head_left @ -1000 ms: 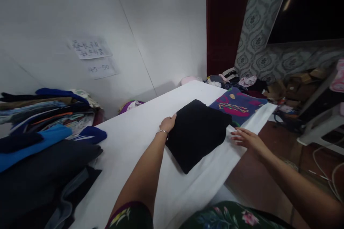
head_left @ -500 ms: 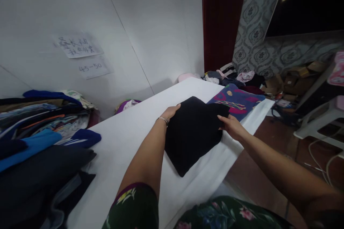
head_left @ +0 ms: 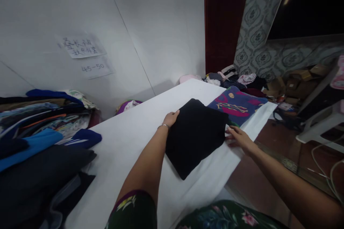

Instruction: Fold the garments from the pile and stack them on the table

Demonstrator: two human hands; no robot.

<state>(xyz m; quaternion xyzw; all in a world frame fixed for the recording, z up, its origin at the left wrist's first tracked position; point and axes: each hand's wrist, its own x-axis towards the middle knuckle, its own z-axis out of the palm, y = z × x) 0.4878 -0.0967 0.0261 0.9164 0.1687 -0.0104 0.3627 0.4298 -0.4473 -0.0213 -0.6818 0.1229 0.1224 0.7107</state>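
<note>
My left hand [head_left: 170, 119] on the left edge of the black garment [head_left: 197, 134], my right hand [head_left: 240, 139] by its right edge, fingers bent, clamped or not I cannot tell, black folds on the table [head_left: 134, 139], patterned cloth [head_left: 239, 103] just beyond.

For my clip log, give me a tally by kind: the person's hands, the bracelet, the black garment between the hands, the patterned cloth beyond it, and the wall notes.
Hands: 2 (left hand, right hand)
Bracelet: 1
Black garment: 1
Patterned cloth: 1
Wall notes: 2 (upper note, lower note)
Total: 7
</note>
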